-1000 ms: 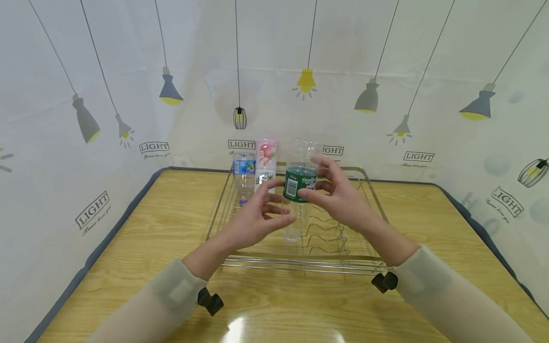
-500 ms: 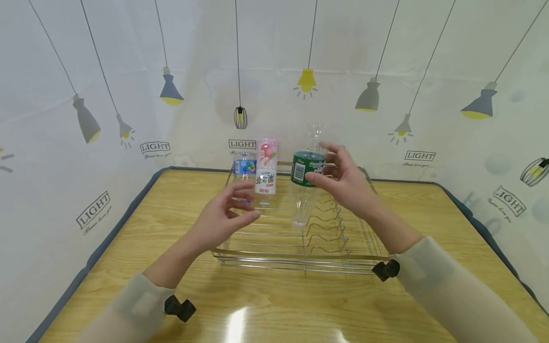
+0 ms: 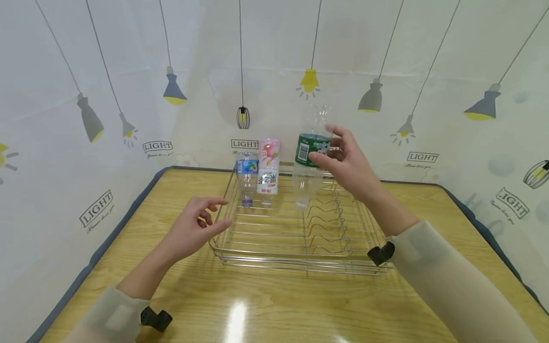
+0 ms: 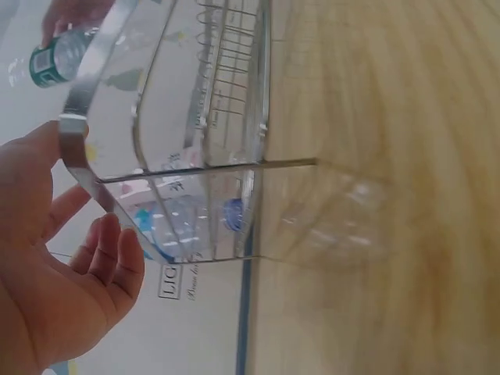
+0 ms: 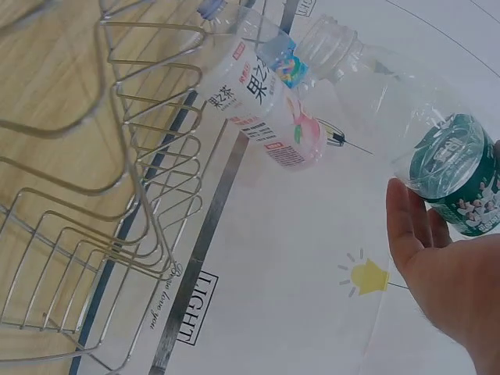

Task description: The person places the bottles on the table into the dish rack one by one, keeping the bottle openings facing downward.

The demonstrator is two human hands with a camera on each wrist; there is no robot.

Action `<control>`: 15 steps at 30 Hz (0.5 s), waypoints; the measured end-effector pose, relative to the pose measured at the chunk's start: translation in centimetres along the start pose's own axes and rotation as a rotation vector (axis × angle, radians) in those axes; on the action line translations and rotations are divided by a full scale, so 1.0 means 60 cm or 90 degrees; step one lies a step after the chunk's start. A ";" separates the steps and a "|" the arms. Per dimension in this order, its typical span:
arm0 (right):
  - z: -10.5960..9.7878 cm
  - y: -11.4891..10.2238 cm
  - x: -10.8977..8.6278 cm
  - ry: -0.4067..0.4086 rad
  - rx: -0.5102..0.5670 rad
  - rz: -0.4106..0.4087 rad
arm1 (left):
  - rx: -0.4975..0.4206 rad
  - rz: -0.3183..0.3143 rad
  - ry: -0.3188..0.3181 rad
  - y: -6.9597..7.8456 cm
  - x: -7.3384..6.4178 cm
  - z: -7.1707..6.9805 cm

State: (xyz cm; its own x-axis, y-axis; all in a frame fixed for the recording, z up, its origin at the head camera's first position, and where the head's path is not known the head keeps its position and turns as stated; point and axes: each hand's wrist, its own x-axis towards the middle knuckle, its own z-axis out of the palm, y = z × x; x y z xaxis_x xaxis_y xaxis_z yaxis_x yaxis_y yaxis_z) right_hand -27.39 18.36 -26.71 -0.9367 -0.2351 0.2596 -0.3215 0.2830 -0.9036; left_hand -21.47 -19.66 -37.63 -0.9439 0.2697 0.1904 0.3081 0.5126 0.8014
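My right hand grips a clear plastic bottle with a green label, held mouth-down above the back of a wire dish rack. The right wrist view shows the bottle's uncapped neck pointing toward the rack. My left hand holds nothing; its fingers are loosely bent beside the rack's left rim. At the rack's back left, a blue-labelled bottle and a pink-and-white fruit tea bottle stand upside down, side by side.
Wavy wire dividers run along the rack's right half. The rack stands on a wooden table. Behind hangs a white cloth printed with lamps.
My left hand has let go of the green-labelled bottle and drawn back to the left. My right hand has lifted the bottle up and away, slightly to the right.
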 end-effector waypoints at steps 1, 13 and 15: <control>0.000 -0.001 0.003 0.001 0.003 -0.003 | 0.004 -0.005 -0.007 -0.005 -0.002 0.001; 0.022 -0.009 0.049 0.031 0.060 -0.023 | -0.001 -0.034 -0.048 -0.019 -0.004 0.019; 0.029 -0.005 0.058 0.040 0.074 -0.025 | 0.002 -0.034 -0.051 -0.017 -0.004 0.021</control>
State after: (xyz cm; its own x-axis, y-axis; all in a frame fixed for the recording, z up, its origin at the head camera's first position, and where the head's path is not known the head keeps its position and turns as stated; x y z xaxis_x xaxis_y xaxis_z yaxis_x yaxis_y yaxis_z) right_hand -30.33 15.87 -26.13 -0.9318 -0.1841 0.3128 -0.3429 0.1638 -0.9250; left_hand -21.42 -19.20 -39.21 -0.9465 0.3060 0.1022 0.2586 0.5302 0.8075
